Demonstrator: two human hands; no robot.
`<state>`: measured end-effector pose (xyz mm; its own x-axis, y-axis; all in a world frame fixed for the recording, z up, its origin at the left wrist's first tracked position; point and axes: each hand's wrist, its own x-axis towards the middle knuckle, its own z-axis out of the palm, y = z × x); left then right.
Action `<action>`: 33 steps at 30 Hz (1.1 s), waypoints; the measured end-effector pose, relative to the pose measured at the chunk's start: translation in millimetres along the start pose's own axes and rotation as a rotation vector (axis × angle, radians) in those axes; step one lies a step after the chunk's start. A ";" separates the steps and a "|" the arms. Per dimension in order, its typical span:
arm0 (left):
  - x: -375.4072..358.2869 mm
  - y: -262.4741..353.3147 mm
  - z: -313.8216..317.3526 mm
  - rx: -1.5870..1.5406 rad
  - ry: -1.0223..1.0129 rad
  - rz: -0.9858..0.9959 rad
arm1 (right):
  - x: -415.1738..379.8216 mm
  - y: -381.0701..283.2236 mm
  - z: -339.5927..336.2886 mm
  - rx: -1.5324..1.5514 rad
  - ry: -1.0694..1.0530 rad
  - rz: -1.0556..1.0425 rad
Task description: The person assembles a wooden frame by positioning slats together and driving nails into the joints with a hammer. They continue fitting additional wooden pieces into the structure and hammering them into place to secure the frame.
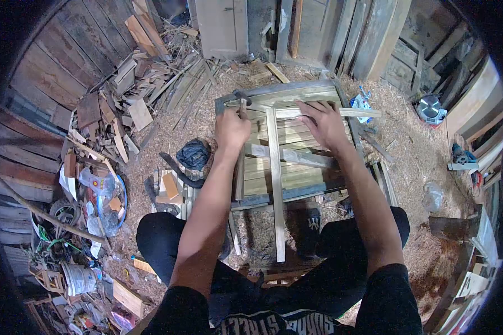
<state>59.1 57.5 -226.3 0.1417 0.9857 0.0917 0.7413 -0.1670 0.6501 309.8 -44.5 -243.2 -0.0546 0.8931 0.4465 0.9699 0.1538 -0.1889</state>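
Observation:
I squat over a square wooden frame (313,191) made of slats, lying on the sawdust floor. My left hand (232,127) is closed around the handle of a hammer (241,98), whose head rests near the frame's far left corner. My right hand (321,121) presses flat, fingers spread, on a thin crosswise slat (355,112) at the far side. A long narrow slat (276,184) runs from the far edge toward me over the frame.
Scrap boards and offcuts (134,84) pile up at the left. A dark cloth (194,153) lies beside the frame. A blue-and-white bag (362,104) and a round power tool (430,108) sit at the right. Planks lean on the far wall. Buckets and clutter (78,277) fill the lower left.

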 end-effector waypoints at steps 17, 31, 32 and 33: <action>-8.7 -42.7 31.0 -0.084 0.276 0.240 | 5.2 4.9 17.2 0.107 -0.071 0.015; -39.1 -42.2 15.4 -0.314 0.236 0.263 | 6.7 4.2 15.0 0.138 -0.085 0.009; -40.0 -41.9 14.7 -0.301 0.235 0.274 | 6.6 3.3 13.2 0.155 -0.079 0.005; -40.9 -41.9 14.1 -0.301 0.237 0.276 | 6.4 3.6 12.9 0.173 -0.074 0.001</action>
<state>31.5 23.8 -267.9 0.1270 0.8895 0.4389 0.4688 -0.4438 0.7638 310.0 -32.8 -252.3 -0.0769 0.9212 0.3814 0.9152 0.2170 -0.3397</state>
